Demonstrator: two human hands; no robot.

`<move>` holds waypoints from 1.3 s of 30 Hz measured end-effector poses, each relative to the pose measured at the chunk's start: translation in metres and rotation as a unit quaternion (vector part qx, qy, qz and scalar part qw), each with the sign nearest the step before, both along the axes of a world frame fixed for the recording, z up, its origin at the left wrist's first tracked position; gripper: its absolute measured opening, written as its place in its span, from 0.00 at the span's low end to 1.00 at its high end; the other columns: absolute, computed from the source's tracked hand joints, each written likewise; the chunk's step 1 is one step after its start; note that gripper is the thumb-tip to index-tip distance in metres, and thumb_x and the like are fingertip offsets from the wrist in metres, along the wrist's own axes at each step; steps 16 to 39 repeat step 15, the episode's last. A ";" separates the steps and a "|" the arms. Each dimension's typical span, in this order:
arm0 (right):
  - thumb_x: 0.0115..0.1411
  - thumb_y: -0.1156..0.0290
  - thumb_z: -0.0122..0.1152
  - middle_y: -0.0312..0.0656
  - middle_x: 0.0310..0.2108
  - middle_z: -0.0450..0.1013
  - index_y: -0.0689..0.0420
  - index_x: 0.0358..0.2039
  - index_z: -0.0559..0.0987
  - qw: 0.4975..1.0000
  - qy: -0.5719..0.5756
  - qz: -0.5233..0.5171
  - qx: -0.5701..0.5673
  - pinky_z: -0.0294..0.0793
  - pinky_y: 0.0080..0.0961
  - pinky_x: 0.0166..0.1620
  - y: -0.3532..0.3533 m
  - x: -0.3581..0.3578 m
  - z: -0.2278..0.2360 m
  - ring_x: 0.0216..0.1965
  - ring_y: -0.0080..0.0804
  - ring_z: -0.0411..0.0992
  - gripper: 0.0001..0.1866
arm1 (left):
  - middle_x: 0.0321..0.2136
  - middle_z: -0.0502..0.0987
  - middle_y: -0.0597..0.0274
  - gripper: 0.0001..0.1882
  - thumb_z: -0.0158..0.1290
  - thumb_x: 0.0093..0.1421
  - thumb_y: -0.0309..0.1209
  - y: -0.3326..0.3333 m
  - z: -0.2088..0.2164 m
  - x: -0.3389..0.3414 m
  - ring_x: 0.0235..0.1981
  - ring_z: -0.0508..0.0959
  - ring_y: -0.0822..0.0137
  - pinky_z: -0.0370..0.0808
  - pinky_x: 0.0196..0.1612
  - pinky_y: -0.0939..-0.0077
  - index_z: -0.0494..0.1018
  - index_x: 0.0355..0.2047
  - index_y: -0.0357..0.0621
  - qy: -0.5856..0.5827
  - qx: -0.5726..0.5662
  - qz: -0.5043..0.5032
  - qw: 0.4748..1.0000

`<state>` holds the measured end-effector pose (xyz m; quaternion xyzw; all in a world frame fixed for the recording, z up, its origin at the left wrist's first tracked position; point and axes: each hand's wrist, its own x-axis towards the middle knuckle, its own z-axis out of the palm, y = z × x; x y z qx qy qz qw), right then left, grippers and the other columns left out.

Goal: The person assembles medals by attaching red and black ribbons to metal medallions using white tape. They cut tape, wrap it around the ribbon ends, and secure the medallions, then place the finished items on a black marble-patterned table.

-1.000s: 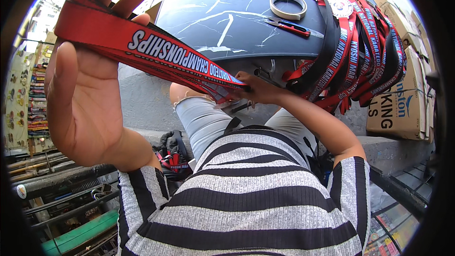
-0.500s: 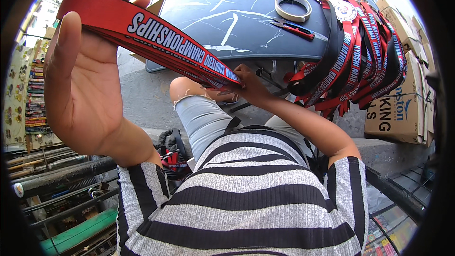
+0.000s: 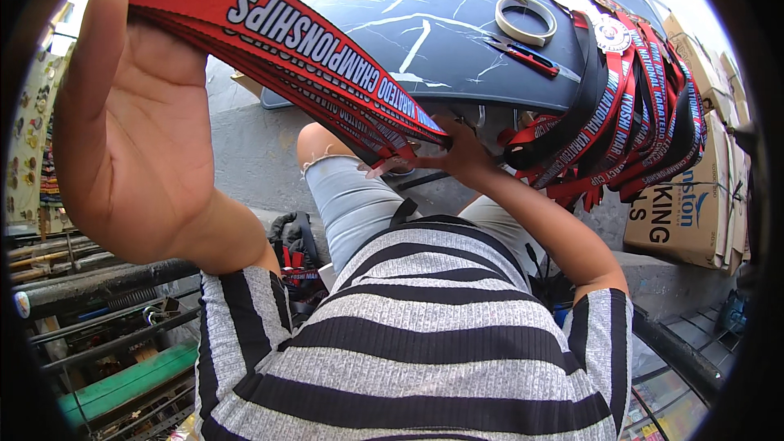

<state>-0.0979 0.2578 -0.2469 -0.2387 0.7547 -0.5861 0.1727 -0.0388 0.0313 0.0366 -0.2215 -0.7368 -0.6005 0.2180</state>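
Note:
A bundle of red medal ribbons (image 3: 327, 57) with white print and dark edges stretches slantwise between my hands. My left hand (image 3: 135, 131) is raised at the upper left, palm showing, thumb up and fingers apart; the wide end of the bundle runs across it behind the thumb, and the fingers are partly hidden by the ribbons. At the narrow end, my right hand (image 3: 464, 151) has its fingers closed round the gathered ribbons, near the table's front edge. Small pale tabs (image 3: 384, 165) stick out below the bundle there.
A dark marbled table (image 3: 367, 0) stands ahead. On it lie a tape roll (image 3: 525, 20) and a red-and-black cutting tool (image 3: 523, 55). Medals (image 3: 612, 34) with red and black ribbons (image 3: 604, 131) hang over its right edge. Cardboard boxes (image 3: 678, 216) stand right; metal bars (image 3: 106, 290) run left.
My left hand has come up and nearer, and the ribbons look larger and more fanned apart. My right hand has shifted slightly right and down, still gripping the narrow end.

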 end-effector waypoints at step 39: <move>0.55 0.62 0.70 0.50 0.44 0.73 0.62 0.45 0.79 0.995 -0.063 0.073 -0.008 0.72 0.29 0.46 -0.017 -0.010 -0.011 0.43 0.40 0.74 0.21 | 0.63 0.58 0.31 0.26 0.41 0.69 0.35 -0.008 0.008 0.007 0.62 0.64 0.33 0.57 0.63 0.31 0.57 0.66 0.47 0.049 0.164 -0.055 0.984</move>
